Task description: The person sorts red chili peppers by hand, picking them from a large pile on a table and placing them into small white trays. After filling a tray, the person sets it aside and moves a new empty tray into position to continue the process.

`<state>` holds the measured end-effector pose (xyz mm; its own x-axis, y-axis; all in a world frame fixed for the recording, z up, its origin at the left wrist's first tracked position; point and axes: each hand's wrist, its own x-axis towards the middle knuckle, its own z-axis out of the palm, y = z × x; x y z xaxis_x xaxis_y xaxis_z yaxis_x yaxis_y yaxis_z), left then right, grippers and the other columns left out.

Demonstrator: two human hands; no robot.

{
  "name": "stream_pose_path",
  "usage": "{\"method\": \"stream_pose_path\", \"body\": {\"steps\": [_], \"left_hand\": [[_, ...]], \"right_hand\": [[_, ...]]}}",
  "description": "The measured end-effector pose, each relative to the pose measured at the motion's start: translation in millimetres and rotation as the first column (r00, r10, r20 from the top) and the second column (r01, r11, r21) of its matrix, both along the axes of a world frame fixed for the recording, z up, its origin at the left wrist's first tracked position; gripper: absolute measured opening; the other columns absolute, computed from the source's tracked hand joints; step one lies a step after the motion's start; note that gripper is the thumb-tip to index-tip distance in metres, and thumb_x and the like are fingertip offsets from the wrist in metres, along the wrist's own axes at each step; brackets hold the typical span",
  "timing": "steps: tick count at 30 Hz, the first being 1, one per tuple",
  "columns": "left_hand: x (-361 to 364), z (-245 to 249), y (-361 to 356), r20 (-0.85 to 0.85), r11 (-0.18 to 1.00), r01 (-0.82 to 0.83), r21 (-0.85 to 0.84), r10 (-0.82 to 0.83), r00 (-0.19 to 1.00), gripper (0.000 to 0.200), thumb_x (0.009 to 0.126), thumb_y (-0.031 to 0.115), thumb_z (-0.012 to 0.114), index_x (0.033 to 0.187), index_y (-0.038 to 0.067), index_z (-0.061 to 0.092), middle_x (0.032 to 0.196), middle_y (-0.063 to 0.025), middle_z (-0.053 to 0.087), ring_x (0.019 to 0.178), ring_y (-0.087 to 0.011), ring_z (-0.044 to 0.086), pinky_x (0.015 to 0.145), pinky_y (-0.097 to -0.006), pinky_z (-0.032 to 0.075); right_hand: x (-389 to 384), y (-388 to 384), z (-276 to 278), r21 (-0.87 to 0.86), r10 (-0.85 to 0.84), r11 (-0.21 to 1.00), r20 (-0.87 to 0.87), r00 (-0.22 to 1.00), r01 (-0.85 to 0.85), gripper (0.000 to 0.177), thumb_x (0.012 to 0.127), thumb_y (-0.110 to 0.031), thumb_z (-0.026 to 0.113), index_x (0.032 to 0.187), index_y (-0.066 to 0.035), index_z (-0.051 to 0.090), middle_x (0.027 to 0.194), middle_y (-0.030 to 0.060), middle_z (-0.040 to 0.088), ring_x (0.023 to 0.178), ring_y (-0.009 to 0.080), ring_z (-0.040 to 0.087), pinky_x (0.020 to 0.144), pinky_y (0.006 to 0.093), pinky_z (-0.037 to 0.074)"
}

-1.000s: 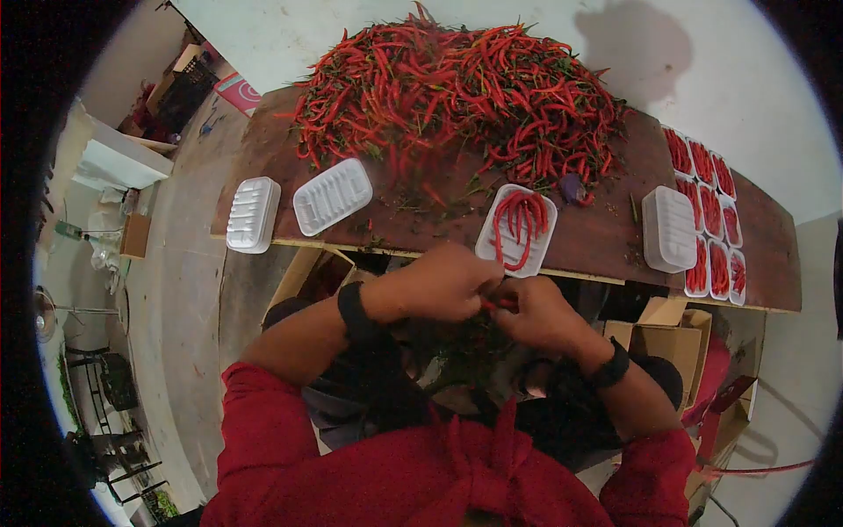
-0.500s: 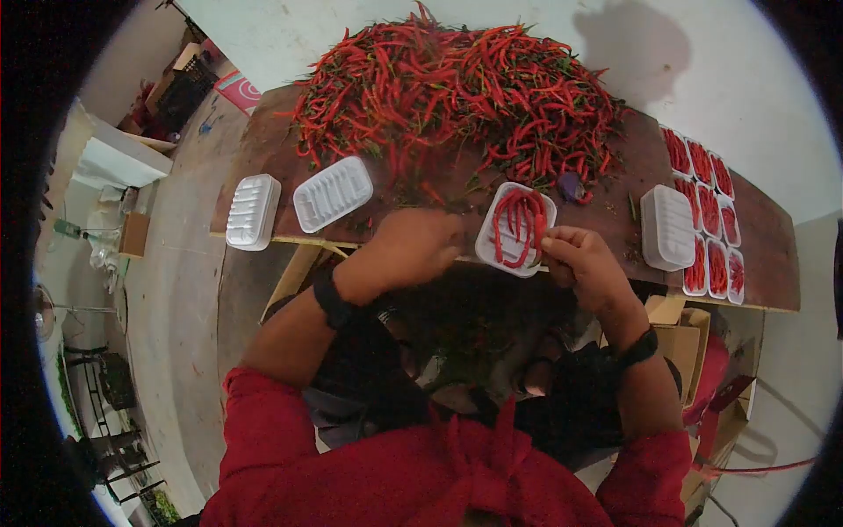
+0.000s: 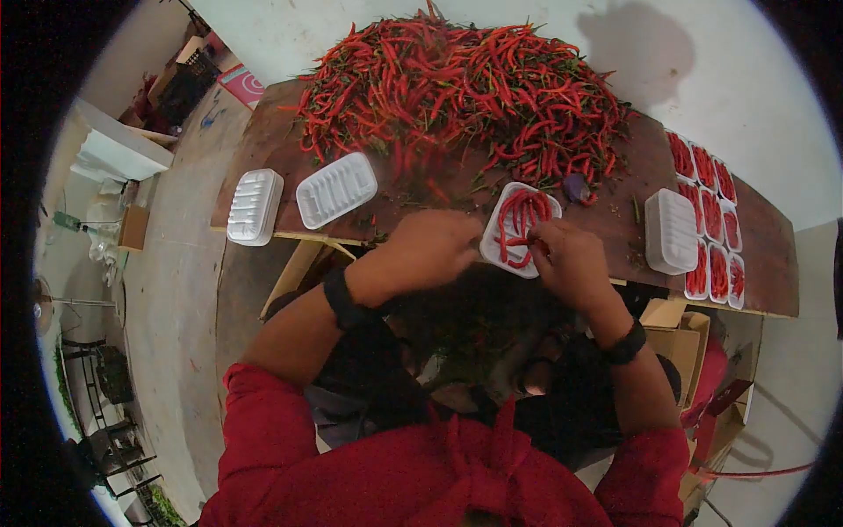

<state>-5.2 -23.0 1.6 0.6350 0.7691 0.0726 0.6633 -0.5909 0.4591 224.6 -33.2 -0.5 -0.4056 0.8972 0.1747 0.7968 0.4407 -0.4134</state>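
The person leans over the near edge of a dark brown wooden table [image 3: 272, 149], both arms reaching forward. Just beyond the hands lies a shallow white foam tray [image 3: 492, 237] with a few long red chillies [image 3: 520, 218] in it. Its long axis runs from near to far, tipped a little to the right, and the chillies lie lengthwise along it.

The right hand [image 3: 571, 259] is the nearer of the two. Its curled fingers rest over the tray's near right corner and touch the chillies there, but I cannot tell whether they pinch one. The left hand [image 3: 430, 246] sits just to the left of the tray, its back upward and its fingers loosely bent. It is blurred, and I cannot tell if it holds anything. The tray thus lies between the two hands and slightly farther out.

Behind the tray a big heap of loose red chillies with green stems [image 3: 465, 88] covers the far side of the table. Two empty ribbed white foam trays [image 3: 335, 189] lie to the left. To the right stands a stack of white trays [image 3: 670, 230], and past it are rows of trays filled with chillies [image 3: 711, 220]. A brown cardboard box [image 3: 676, 321] sits below the table on the right.
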Motion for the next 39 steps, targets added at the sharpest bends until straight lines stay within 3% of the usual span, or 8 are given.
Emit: {"method": "stream_pose_path", "body": {"steps": [8,17,32,39], "left_hand": [[0.1,0.8,-0.8,-0.028,1.000,0.009,-0.022,-0.010,1.000,0.019,0.078,0.020,0.059,0.091,0.006,0.057,0.084,-0.0144,0.059,0.080,-0.0361,0.058,0.069,-0.0450,0.047],[1.4,0.4,0.0,-0.067,0.999,0.022,-0.039,-0.025,0.997,0.020,0.078,0.021,0.059,0.093,0.008,0.057,0.086,-0.0131,0.060,0.082,-0.0352,0.058,0.070,-0.0451,0.048],[2.1,-2.5,0.1,-0.091,0.997,0.024,-0.069,-0.030,0.995,0.021,0.078,0.021,0.059,0.095,0.008,0.058,0.087,-0.0138,0.060,0.083,-0.0359,0.058,0.071,-0.0458,0.048],[2.9,-4.0,0.8,-0.113,0.998,0.028,-0.064,-0.035,0.993,0.021,0.078,0.021,0.059,0.095,0.008,0.058,0.088,-0.0145,0.060,0.083,-0.0360,0.058,0.071,-0.0461,0.048]], "right_hand": [[1.9,9.6,-15.8,0.028,0.159,0.986,0.140,0.977,-0.164,0.014,0.073,-0.009,0.059,0.087,-0.008,0.059,0.081,0.0107,0.059,0.075,0.0327,0.059,0.063,0.0413,0.047],[4.2,13.7,-25.9,0.028,0.166,0.984,0.235,0.958,-0.177,0.014,0.074,-0.010,0.059,0.087,-0.007,0.058,0.082,0.0105,0.058,0.073,0.0325,0.059,0.061,0.0416,0.047],[3.8,14.2,-26.5,0.134,0.243,0.954,0.175,0.954,-0.268,0.008,0.071,-0.007,0.055,0.079,-0.008,0.055,0.073,0.0095,0.055,0.067,0.0308,0.059,0.056,0.0401,0.047],[5.0,14.3,-26.2,0.100,0.249,0.958,0.173,0.953,-0.268,0.010,0.070,-0.007,0.056,0.080,-0.008,0.056,0.073,0.0094,0.056,0.069,0.0310,0.060,0.057,0.0399,0.047]]}}
